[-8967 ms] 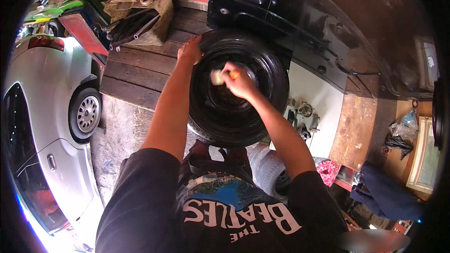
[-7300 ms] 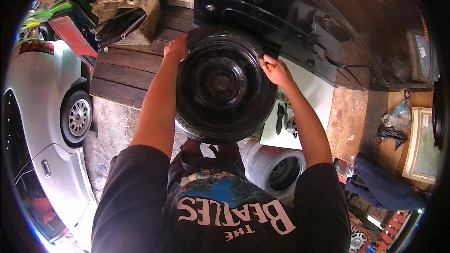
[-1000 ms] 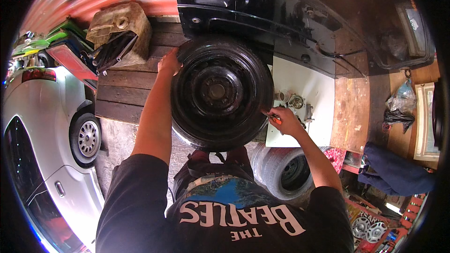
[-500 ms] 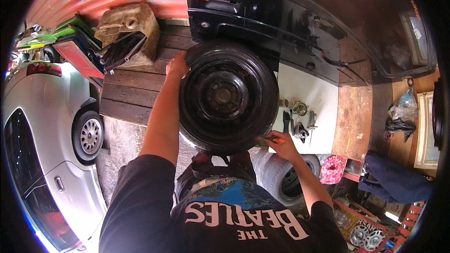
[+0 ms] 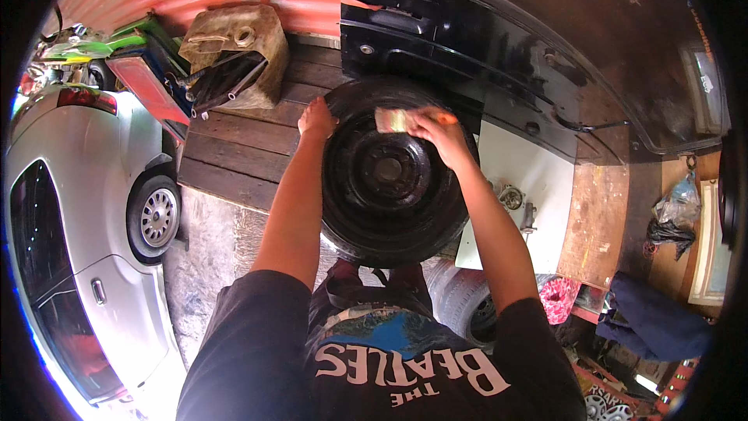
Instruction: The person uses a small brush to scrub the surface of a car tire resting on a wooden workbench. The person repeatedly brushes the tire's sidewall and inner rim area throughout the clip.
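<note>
In front of me stands a black car wheel [image 5: 425,203] with its tyre, the dark steel rim turned toward me. My left hand [image 5: 317,119] is closed on the tyre's upper left edge, the fingers partly hidden. Within the wheel's outline, over the upper part of the rim, my right hand [image 5: 439,136] grips a paintbrush [image 5: 391,120]. The brush has pale bristles pointing left and an orange handle end showing past the hand. Whether the bristles touch the rim or the tyre I cannot tell.
Left of the wheel is a wooden plank bench [image 5: 234,136] bearing a dirty cut-open jerrycan [image 5: 265,54]. A silver car [image 5: 117,242] is parked farther left. Black vehicle panels [image 5: 483,39] rise behind. At right, metal parts [image 5: 512,197] lie on a white surface [image 5: 499,148]; spare tyres [image 5: 460,296] sit below.
My right hand has carried the paintbrush from the tyre's lower right edge up to the upper part of the wheel. The left hand stays on the tyre; the whole view has shifted slightly.
</note>
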{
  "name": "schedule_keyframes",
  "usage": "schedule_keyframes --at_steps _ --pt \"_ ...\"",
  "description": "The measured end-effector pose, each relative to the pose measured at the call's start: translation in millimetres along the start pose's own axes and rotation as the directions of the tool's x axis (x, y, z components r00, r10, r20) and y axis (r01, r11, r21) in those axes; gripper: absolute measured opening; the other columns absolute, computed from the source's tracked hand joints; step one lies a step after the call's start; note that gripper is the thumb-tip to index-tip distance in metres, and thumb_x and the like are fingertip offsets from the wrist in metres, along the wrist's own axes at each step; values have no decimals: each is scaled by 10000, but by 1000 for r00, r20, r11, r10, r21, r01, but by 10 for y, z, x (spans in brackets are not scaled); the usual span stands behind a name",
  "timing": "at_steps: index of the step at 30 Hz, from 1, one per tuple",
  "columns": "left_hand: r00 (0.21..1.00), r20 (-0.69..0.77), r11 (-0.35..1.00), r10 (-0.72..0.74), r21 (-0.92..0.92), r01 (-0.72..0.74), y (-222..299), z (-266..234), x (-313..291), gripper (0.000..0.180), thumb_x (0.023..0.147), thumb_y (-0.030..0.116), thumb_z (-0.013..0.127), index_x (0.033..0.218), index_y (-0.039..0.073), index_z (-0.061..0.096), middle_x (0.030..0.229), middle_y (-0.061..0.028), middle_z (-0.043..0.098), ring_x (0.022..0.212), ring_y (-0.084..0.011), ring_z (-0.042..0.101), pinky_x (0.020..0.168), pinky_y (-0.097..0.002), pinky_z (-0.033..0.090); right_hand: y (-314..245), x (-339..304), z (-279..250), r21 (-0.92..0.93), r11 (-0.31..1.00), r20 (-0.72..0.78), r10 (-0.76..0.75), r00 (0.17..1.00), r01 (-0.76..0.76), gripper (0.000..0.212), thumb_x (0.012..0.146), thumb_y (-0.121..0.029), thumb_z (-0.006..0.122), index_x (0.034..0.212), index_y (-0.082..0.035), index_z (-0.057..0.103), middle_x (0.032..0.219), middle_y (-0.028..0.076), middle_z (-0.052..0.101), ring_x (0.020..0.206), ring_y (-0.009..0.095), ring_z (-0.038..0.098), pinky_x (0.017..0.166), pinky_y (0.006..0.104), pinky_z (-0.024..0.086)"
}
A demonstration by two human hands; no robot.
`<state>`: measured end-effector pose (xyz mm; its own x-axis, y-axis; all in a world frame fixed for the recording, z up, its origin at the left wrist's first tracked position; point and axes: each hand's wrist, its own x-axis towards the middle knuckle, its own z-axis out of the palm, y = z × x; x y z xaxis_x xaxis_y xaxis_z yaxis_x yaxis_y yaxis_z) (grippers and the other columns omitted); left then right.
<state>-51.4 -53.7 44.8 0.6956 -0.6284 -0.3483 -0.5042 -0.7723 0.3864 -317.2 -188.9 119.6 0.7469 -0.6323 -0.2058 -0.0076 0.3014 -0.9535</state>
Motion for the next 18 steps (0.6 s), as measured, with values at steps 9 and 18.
schedule_keyframes --at_steps 9,18 --pt "993 19 993 -118 -18 119 22 -61 42 570 765 341 866 1221 91 632 1299 -135 666 1214 -322 642 992 -443 540 100 1391 777 -377 912 74 -141 987 159 110 855 -40 779 866 -20 672 826 50 708 734 117 682 687 256 582" --pt "987 63 988 -149 -32 152 -113 24 54 792 813 427 807 1453 116 457 1467 -124 547 1353 -300 531 1115 -454 432 171 1259 842 -669 703 138 -204 969 244 145 879 -151 760 912 -37 678 753 79 709 684 122 684 619 301 530"
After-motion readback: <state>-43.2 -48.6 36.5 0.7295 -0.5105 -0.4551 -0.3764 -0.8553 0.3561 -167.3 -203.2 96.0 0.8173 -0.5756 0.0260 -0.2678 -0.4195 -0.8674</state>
